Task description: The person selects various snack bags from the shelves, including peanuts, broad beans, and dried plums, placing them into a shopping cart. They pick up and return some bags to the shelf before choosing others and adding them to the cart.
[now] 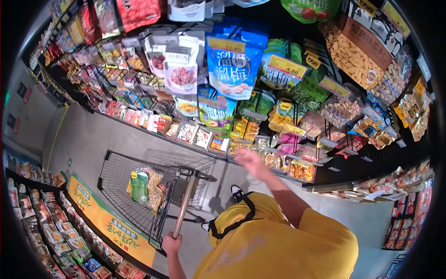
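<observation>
I stand in a shop aisle, in a yellow shirt. My left hand (171,242) grips the handle (184,204) of a wire shopping cart (134,186). Two snack packets (145,188), one green and one clear with brown pieces, lie in the cart's basket. My right hand (250,160) is raised with fingers apart and holds nothing. It reaches toward the low shelf of snack packets (278,160), close to the yellow and orange ones. A large blue bag (231,69) hangs on a hook higher up.
Shelves of hanging snack bags (353,56) with yellow price tags fill the wall in front of me. A second low shelf (55,232) with a yellow-green banner runs along the left side. Grey floor (88,139) lies between them.
</observation>
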A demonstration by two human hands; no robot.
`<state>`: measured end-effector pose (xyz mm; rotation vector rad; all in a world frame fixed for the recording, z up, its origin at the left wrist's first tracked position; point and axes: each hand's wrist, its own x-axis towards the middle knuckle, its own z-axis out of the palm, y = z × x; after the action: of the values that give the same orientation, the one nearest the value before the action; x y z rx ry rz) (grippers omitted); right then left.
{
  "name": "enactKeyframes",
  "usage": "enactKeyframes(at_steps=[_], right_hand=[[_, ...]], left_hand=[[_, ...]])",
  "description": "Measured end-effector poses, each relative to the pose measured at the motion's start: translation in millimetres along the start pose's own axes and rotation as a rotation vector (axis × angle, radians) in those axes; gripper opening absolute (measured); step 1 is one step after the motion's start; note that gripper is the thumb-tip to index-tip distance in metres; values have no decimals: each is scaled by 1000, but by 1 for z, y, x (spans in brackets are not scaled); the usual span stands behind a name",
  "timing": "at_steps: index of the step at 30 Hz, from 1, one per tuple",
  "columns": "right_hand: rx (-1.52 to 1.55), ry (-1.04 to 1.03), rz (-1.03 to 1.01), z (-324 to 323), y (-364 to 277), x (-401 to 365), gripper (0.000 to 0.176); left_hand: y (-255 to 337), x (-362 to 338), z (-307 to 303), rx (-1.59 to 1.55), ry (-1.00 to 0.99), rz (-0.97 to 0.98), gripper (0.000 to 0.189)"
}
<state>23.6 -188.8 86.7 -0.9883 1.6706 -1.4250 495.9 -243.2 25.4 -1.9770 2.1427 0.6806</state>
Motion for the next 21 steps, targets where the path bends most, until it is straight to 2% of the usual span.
enactKeyframes(at_steps=[1,2,3,4,5,7,9,13,16,19,21], right_hand=[[150,164,60,-36,-20,10,21],[119,273,-56,-72,-21,23,22],[230,317,-129,-105,-28,33,24],[111,473,-119,-131,-39,45,30],[154,519,-70,-151,-66,51,41],[96,686,-196,-176,-87,76,55],[155,721,-301,-185,-95,99,60],[180,751,-319,-192,-76,128,61],[46,842,-247,-194,-59,133,57],[8,815,-262,-198,-55,133,55],[110,790,-281,-195,-56,131,53]], left_hand=[[6,-1,-1,3,10,2,35],[11,-3,-4,21,27,-27,34],[14,-4,-4,36,43,-60,34],[15,-4,-2,29,52,-66,34],[14,-4,1,64,75,-78,33],[10,-4,8,114,120,-89,32],[8,-3,10,110,115,-103,34],[16,-6,7,95,124,-146,34],[17,-6,7,93,125,-164,34],[17,-5,9,116,120,-172,36],[12,-4,13,141,130,-172,35]])
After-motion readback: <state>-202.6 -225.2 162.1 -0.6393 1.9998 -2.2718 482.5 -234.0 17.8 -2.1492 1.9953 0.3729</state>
